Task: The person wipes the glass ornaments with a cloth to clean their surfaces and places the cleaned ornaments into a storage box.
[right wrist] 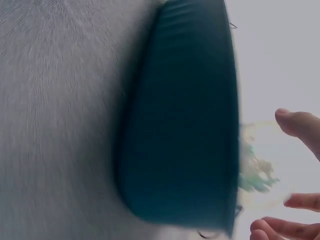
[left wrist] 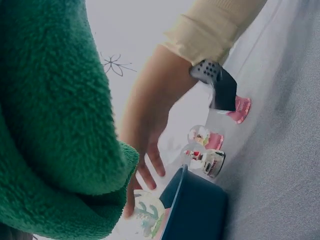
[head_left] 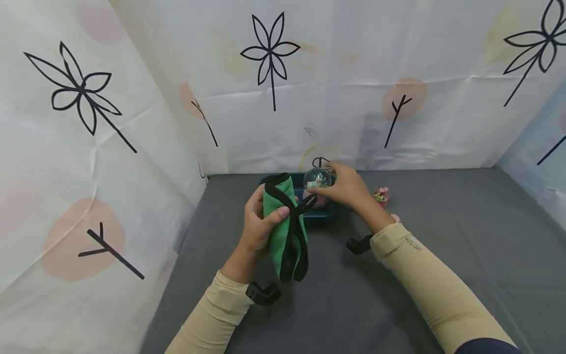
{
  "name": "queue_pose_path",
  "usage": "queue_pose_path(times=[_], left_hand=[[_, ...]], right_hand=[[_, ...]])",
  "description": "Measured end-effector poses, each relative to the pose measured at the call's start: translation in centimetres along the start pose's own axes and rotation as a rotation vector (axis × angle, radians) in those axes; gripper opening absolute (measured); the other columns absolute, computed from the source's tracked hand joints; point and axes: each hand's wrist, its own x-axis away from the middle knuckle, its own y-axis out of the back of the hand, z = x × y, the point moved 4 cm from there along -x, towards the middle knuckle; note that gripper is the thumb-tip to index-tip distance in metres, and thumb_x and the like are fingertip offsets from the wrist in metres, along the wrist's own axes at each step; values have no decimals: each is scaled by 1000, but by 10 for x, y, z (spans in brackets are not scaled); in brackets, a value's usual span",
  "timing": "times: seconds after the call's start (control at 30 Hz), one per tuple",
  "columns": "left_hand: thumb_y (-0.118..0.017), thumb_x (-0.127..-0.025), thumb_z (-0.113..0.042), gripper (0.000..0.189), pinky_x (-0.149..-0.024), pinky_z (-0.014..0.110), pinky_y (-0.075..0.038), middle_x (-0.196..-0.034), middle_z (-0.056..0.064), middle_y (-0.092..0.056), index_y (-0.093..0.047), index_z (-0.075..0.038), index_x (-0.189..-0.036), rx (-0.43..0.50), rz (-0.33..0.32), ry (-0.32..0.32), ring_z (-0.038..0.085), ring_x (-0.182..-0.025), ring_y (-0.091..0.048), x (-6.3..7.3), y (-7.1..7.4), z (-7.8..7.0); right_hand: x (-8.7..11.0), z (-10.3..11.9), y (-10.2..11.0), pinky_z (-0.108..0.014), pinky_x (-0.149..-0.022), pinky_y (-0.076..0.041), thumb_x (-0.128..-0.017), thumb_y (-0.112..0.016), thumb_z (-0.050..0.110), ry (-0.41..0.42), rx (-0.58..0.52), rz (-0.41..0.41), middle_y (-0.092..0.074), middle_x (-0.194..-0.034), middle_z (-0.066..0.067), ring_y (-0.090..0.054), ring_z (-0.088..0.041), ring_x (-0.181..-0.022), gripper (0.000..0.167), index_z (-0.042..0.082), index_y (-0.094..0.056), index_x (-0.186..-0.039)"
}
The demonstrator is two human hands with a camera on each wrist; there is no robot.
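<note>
My left hand (head_left: pixel 258 223) holds a folded green cloth (head_left: pixel 276 226) with black trim and a hanging loop, thumb across its front. A clear snow globe (head_left: pixel 316 178) with a pale figure inside and a pink base stands in a dark blue basin (head_left: pixel 327 214). Around the dome, my right hand (head_left: pixel 349 186) has its thumb and fingers spread. In the right wrist view, the thumb (right wrist: pixel 295 125) and fingers lie on opposite sides of the dome; whether they touch it cannot be told. The cloth fills the left side of the left wrist view.
Right of the basin stand small globes with pink bases, one pink globe (head_left: pixel 381 195) partly behind the right forearm. The left wrist view shows another globe with a white base (left wrist: pixel 214 163) close to the basin wall. A patterned white curtain (head_left: pixel 336 98) rises behind the grey table (head_left: pixel 464 236).
</note>
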Motion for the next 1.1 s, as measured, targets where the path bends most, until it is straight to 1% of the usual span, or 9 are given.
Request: queue_pose_path(times=[0.17, 0.37, 0.5, 0.7, 0.77, 0.83, 0.97, 1.07, 1.1], left_hand=[[-83, -90, -31, 57, -78, 28, -65, -108, 6, -72, -59, -3, -133, -13, 2, 6, 19, -100, -75, 0, 0, 0], [-85, -90, -36, 59, -80, 28, -65, -108, 7, -72, -59, -4, -133, -10, 12, 13, 19, -101, -75, 0, -2, 0], [-83, -90, -32, 57, -79, 28, -65, -108, 7, -72, -59, -2, -132, 0, 5, -2, 20, -101, -75, -1, -2, -1], [-82, -91, -28, 56, -77, 28, -65, -109, 6, -73, -57, -2, -135, 5, 16, 6, 17, -99, -75, 0, -2, 0], [-82, -91, -27, 56, -77, 28, -65, -109, 6, -73, -57, -2, -135, 8, 16, 10, 17, -99, -75, 0, -2, 0], [-82, -91, -28, 57, -77, 28, -65, -109, 6, -73, -57, -2, -135, 10, 17, 12, 17, -99, -75, 1, -2, 0], [-83, -91, -31, 59, -78, 28, -65, -109, 6, -73, -57, -3, -135, 0, 22, 17, 16, -98, -75, 1, -3, 1], [-84, -90, -34, 60, -79, 27, -65, -108, 5, -73, -57, -3, -135, -8, 22, 19, 15, -98, -75, 1, -4, 1], [-84, -90, -35, 60, -79, 27, -65, -108, 5, -74, -58, -3, -134, -8, 21, 20, 15, -98, -75, 1, -4, 1]], right_hand=[[16, -6, 33, -61, -97, -56, -89, -81, 58, 10, -45, -11, -62, -147, -20, -65, -42, -124, 84, 12, -54, -153], [47, -23, 66, -61, -102, -54, -95, -78, 49, 62, -117, -67, -66, -140, -20, -63, -42, -125, 65, 8, -62, -143], [67, -33, 78, -60, -102, -55, -96, -80, 38, 115, -127, -99, -69, -134, -23, -65, -42, -121, 53, 5, -66, -135], [95, -51, 84, -57, -99, -56, -96, -81, 32, 122, -128, -120, -70, -132, -20, -67, -39, -116, 47, 6, -68, -133], [102, -59, 84, -48, -99, -57, -97, -80, 30, 122, -147, -132, -70, -133, -17, -66, -29, -116, 46, 8, -68, -135], [109, -67, 83, -34, -97, -58, -97, -81, 26, 127, -179, -152, -70, -133, -17, -65, -15, -114, 46, 8, -67, -136], [120, -86, 80, -11, -90, -52, -97, -80, 23, 113, -223, -152, -68, -135, -18, -59, 5, -112, 47, 7, -66, -138], [126, -97, 76, -8, -89, -51, -97, -80, 25, 84, -226, -123, -66, -139, -19, -59, 2, -116, 49, 7, -64, -140], [127, -100, 75, -9, -89, -51, -97, -80, 26, 74, -222, -112, -65, -140, -19, -60, -3, -118, 51, 7, -63, -141]])
